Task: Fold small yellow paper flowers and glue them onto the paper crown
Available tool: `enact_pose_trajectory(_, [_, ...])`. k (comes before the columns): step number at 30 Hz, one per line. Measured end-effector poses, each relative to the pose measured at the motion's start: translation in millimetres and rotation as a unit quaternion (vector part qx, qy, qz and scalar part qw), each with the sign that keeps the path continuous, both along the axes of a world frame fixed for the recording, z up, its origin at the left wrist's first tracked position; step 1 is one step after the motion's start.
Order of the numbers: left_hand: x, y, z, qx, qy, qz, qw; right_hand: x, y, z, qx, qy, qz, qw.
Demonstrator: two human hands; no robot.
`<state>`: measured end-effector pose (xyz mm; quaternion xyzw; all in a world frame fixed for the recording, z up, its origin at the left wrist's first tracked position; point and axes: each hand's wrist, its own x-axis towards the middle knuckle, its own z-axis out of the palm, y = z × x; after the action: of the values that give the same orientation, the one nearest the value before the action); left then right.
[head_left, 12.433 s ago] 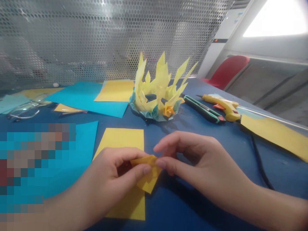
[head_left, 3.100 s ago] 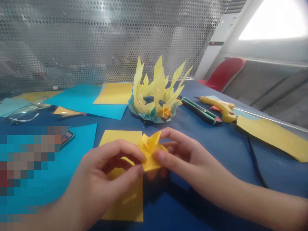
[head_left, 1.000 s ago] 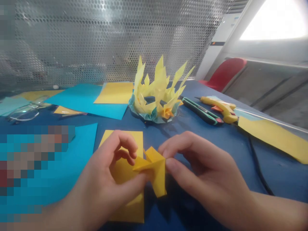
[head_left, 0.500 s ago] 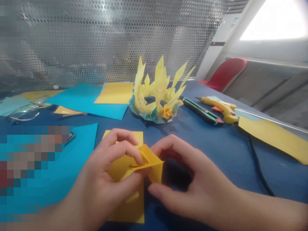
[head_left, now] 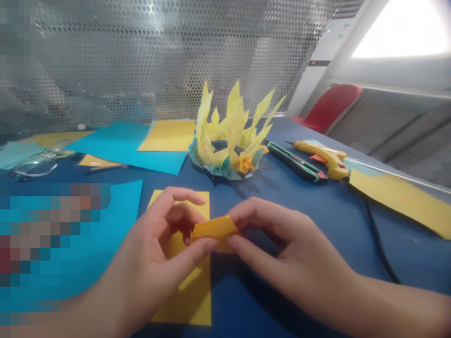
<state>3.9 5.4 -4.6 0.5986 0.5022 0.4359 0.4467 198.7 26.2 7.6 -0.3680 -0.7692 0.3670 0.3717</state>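
Note:
A small piece of folded yellow paper (head_left: 215, 229) is pinched between both hands above the blue table. My left hand (head_left: 158, 244) grips its left side, the thumb along the near face and the fingers curled behind. At the right end, my right hand (head_left: 282, 244) holds it between thumb and index finger. Beneath the left hand lies a yellow paper strip (head_left: 197, 300), partly covered. Beyond the hands stands a paper crown (head_left: 232, 131) with tall pale yellow points, a crumpled light blue base and an orange folded flower.
Right of the crown lie a green-and-black utility knife (head_left: 294, 162), a yellow glue gun (head_left: 329, 157) with a black cord (head_left: 378, 249), and yellow paper (head_left: 398, 197). Blue sheets (head_left: 116, 145) and eyeglasses (head_left: 35, 164) lie left. A perforated metal panel (head_left: 169, 61) rises behind.
The folded paper has turned and its raised flap now lies flatter. My right thumb has moved up onto the paper, and the right fingers have closed on its right end.

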Motion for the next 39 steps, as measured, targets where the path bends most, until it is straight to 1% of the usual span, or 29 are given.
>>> enact_pose_trajectory(4, [-1.1,-0.4,-1.1,0.009,0.037,0.008,0.999,-0.4,0.2,2.1,0.022,-0.009,0.002,1.000])
enact_pose_trajectory(6, [-2.1,-0.4,-2.6,0.009,0.058,-0.003,0.998,-0.3,0.2,3.2,0.031,-0.009,0.009,0.999])
enact_pose_trajectory(9, [-1.9,-0.2,-3.3,-0.007,0.069,-0.048,0.996,0.4,-0.3,2.3,0.045,-0.005,0.019,0.999])
enact_pose_trajectory(12, [0.6,0.8,-0.5,-0.016,0.073,-0.086,0.993,1.5,-1.2,-1.0,0.057,0.013,0.009,0.998])
enact_pose_trajectory(14, [2.0,2.1,2.5,-0.024,0.058,-0.080,0.995,1.8,-1.2,-2.4,0.052,0.029,0.001,0.998])
enact_pose_trajectory(16, [2.6,3.2,5.1,-0.034,0.022,-0.058,0.997,1.3,-0.5,-2.0,0.037,0.029,0.005,0.999])
enact_pose_trajectory(19, [2.4,4.0,7.2,-0.045,-0.035,-0.034,0.998,-0.2,0.6,0.7,0.000,-0.013,0.022,1.000])
enact_pose_trajectory(21, [2.3,4.2,7.1,-0.046,-0.044,-0.034,0.997,-0.8,0.8,2.3,-0.011,-0.032,0.020,0.999])
enact_pose_trajectory(24, [3.1,4.4,5.5,-0.028,-0.010,-0.037,0.999,-0.2,0.8,3.4,0.008,-0.025,0.005,1.000])
enact_pose_trajectory(26, [3.8,4.4,4.1,-0.025,0.006,-0.048,0.999,0.6,1.4,4.1,0.038,-0.022,0.007,0.999])
enact_pose_trajectory(29, [3.6,3.3,2.7,-0.040,0.007,-0.075,0.996,1.2,2.5,5.6,0.082,-0.030,0.022,0.996])
enact_pose_trajectory(32, [2.3,1.7,3.3,-0.054,0.022,-0.080,0.995,1.0,2.5,7.0,0.110,-0.028,0.029,0.993])
enact_pose_trajectory(39, [5.4,0.8,7.3,-0.057,0.039,-0.062,0.996,2.4,-3.6,2.3,0.115,-0.008,-0.004,0.993])
